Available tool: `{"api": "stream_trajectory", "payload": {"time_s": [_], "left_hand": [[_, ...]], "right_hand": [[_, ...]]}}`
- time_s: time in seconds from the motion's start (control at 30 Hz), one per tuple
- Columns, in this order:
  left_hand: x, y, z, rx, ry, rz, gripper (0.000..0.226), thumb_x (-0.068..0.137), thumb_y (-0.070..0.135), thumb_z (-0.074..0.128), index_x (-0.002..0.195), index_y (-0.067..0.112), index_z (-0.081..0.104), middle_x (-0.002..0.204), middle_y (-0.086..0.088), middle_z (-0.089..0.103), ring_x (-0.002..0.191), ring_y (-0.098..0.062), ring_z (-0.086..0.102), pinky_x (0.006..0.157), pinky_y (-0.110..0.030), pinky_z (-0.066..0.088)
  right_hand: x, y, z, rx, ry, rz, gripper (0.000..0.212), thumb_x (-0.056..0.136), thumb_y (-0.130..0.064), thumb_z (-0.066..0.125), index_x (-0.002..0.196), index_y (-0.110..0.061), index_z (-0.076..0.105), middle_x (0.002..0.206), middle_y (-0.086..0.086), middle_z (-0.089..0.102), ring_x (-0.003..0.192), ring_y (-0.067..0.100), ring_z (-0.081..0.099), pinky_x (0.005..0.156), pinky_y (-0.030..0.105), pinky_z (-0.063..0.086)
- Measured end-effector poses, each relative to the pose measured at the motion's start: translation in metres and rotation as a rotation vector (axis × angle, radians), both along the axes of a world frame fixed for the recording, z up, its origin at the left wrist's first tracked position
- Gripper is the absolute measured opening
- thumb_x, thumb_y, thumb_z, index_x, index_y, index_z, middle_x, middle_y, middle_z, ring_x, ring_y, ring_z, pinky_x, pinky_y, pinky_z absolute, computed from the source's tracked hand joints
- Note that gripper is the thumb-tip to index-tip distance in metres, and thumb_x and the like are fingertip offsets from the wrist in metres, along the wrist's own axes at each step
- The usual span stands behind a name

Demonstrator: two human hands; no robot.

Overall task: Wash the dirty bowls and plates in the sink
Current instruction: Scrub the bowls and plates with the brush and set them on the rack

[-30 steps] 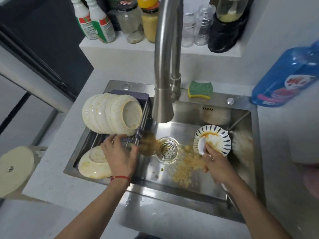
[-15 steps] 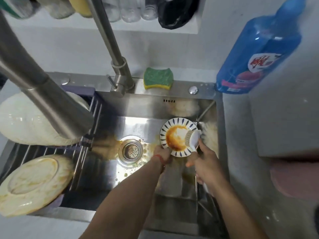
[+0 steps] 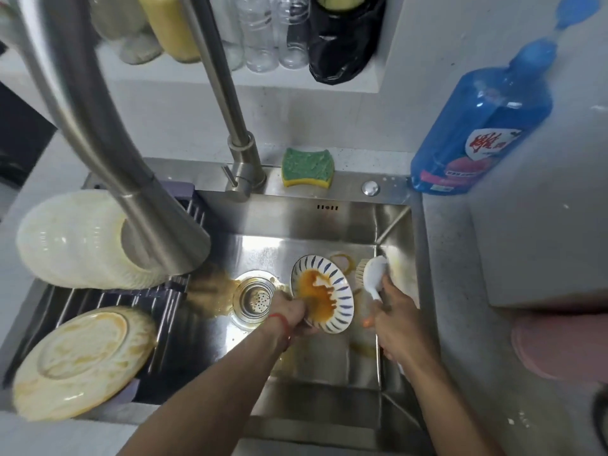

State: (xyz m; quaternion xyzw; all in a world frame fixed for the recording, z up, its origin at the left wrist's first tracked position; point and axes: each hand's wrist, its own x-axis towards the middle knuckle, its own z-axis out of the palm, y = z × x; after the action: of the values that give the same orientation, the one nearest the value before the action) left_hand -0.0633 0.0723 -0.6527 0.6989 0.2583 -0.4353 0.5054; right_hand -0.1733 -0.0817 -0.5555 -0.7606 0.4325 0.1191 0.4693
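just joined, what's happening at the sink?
A person is washing dishes. The left hand grips the rim of a small blue-striped bowl tilted over the sink, its inside coated in orange sauce. The right hand holds a white dish brush just right of the bowl, not touching it. The faucet shows no water running. A stack of stained bowls and a dirty plate wait on the rack at left.

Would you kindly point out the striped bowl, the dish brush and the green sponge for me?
striped bowl [image 3: 324, 292]: head view, on its orange-stained inside.
dish brush [image 3: 375, 274]: head view, on the white back of its head.
green sponge [image 3: 307, 166]: head view, on its green top face.
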Motion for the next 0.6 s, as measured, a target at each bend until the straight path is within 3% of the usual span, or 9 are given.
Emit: {"api": "stream_trajectory", "payload": {"time_s": [0.03, 0.1, 0.17, 0.3, 0.47, 0.53, 0.6], "left_hand": [[0.001, 0.016, 0.004, 0.046, -0.037, -0.024, 0.057, 0.082, 0.014, 0.072, 0.130, 0.007, 0.044, 0.113, -0.027, 0.067, 0.080, -0.045, 0.075, 0.060, -0.056, 0.064], [0.000, 0.043, 0.008, 0.115, -0.106, -0.047, 0.061, 0.077, 0.025, 0.076, 0.132, 0.014, 0.053, 0.115, -0.021, 0.069, 0.088, -0.042, 0.074, 0.058, -0.052, 0.064], [0.001, 0.066, -0.008, 0.182, -0.178, -0.073, 0.045, 0.077, 0.023, 0.076, 0.120, 0.016, 0.066, 0.110, -0.016, 0.073, 0.089, -0.039, 0.073, 0.060, -0.054, 0.064], [-0.006, 0.088, 0.056, 0.167, -0.298, -0.116, 0.028, 0.081, 0.009, 0.077, 0.099, 0.022, 0.060, 0.095, -0.008, 0.072, 0.087, -0.030, 0.071, 0.078, -0.052, 0.064], [-0.013, 0.119, 0.103, -0.091, -0.207, -0.088, 0.050, 0.095, -0.005, 0.057, 0.130, 0.030, 0.059, 0.117, -0.011, 0.071, 0.100, -0.030, 0.071, 0.070, -0.045, 0.066], [-0.014, 0.127, 0.110, -0.162, -0.171, -0.076, 0.063, 0.088, -0.018, 0.049, 0.130, 0.029, 0.059, 0.104, -0.009, 0.072, 0.086, -0.023, 0.071, 0.059, -0.034, 0.061], [-0.015, 0.132, 0.116, -0.208, -0.130, -0.063, 0.066, 0.081, -0.023, 0.045, 0.133, 0.016, 0.057, 0.077, -0.002, 0.069, 0.063, -0.013, 0.067, 0.056, -0.030, 0.056]], "right_hand": [[-0.001, 0.007, 0.002, -0.045, 0.049, 0.051, 0.066, 0.099, -0.028, 0.043, 0.152, -0.061, 0.021, 0.112, 0.004, 0.073, 0.082, 0.022, 0.070, 0.065, 0.037, 0.057], [-0.004, 0.022, 0.005, -0.131, 0.170, 0.182, 0.064, 0.101, -0.029, 0.045, 0.159, -0.048, 0.023, 0.142, 0.005, 0.061, 0.117, 0.032, 0.063, 0.094, 0.039, 0.053], [-0.008, 0.041, 0.003, -0.122, 0.245, 0.312, 0.064, 0.102, -0.032, 0.046, 0.160, -0.043, 0.021, 0.154, 0.006, 0.050, 0.131, 0.033, 0.054, 0.104, 0.039, 0.048], [-0.007, 0.096, 0.001, -0.020, 0.277, 0.446, 0.067, 0.098, -0.035, 0.045, 0.158, -0.048, 0.020, 0.151, 0.011, 0.050, 0.132, 0.034, 0.053, 0.106, 0.036, 0.046], [0.011, 0.130, 0.004, -0.126, 0.275, 0.407, 0.077, 0.096, -0.019, 0.043, 0.162, -0.040, 0.007, 0.153, 0.009, 0.046, 0.130, 0.034, 0.052, 0.099, 0.041, 0.045], [0.028, 0.130, 0.011, -0.207, 0.219, 0.375, 0.079, 0.097, -0.015, 0.041, 0.163, -0.037, 0.005, 0.152, 0.006, 0.048, 0.128, 0.034, 0.054, 0.095, 0.041, 0.047], [0.041, 0.137, 0.023, -0.220, 0.133, 0.411, 0.075, 0.099, -0.015, 0.040, 0.162, -0.040, 0.008, 0.147, 0.005, 0.053, 0.124, 0.032, 0.055, 0.094, 0.041, 0.049]]}}
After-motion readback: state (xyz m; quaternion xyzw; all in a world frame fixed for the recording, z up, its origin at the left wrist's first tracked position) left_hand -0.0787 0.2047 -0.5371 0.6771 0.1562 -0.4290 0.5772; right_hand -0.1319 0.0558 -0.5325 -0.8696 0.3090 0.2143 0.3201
